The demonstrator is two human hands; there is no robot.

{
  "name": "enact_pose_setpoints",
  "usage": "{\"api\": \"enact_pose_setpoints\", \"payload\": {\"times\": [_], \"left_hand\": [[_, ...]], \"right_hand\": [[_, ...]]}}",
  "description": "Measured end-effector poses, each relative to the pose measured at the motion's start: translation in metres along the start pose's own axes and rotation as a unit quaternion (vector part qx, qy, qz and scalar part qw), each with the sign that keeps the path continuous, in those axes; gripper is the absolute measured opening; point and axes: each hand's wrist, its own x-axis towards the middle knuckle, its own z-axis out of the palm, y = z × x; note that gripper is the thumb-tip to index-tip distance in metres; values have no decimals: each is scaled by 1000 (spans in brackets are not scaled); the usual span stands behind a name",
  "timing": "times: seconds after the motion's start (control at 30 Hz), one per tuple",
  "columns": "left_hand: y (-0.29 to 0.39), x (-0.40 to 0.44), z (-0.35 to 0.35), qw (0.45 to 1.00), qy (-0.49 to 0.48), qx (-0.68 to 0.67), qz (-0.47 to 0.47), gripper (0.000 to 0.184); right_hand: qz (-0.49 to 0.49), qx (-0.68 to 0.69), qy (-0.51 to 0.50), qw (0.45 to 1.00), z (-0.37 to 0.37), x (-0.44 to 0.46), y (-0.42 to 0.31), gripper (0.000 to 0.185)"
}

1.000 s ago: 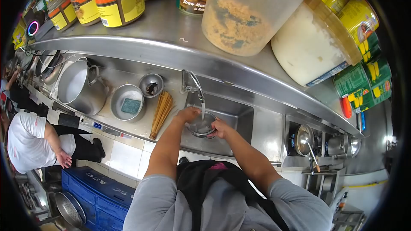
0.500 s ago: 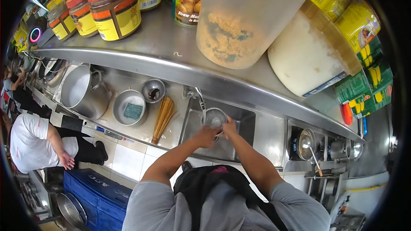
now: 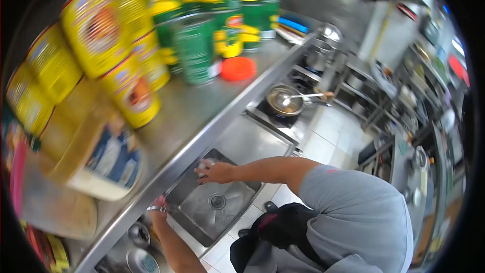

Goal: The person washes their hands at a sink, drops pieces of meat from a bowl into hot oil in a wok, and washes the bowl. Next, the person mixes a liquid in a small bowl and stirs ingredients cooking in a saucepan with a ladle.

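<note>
Over the left end of the metal sink [image 3: 194, 207], my left hand [image 3: 159, 205] is at the tap [image 3: 155, 209], its fingers closed around it as far as I can see. My right hand [image 3: 217, 172] is above the far side of the sink and grips a small metal bowl [image 3: 205, 164]. The bowl is blurred and partly hidden by my fingers. The drain [image 3: 216, 201] shows on the wet sink floor.
A steel shelf [image 3: 177, 116] runs above the sink, with yellow cans [image 3: 96, 28], green cans [image 3: 194, 48], a red lid [image 3: 238, 69] and a large tub [image 3: 108, 162]. A wok [image 3: 284, 100] with a ladle sits on the stove. Pots [image 3: 139, 234] stand left of the sink.
My view has swung to the right. My left hand has gone from the bowl to the tap. My right hand has moved the bowl away from the tap, and the sink floor shows.
</note>
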Motion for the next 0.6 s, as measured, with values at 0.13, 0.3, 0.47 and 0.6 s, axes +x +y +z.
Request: {"api": "enact_pose_setpoints", "payload": {"times": [0.13,0.3,0.47,0.6], "left_hand": [[-4,-35,27,997,74,23,10,21],[-82,-90,72,975,174,138,3,24],[-220,-125,93,965,70,163,194,16],[-312,-224,221,786,141,433,418,23]], "right_hand": [[11,-28,40,999,-14,-22,1,53],[20,21,101,994,-10,-83,6,57],[271,294,242,884,12,-235,22,74],[472,484,413,611,101,-449,26,82]]}}
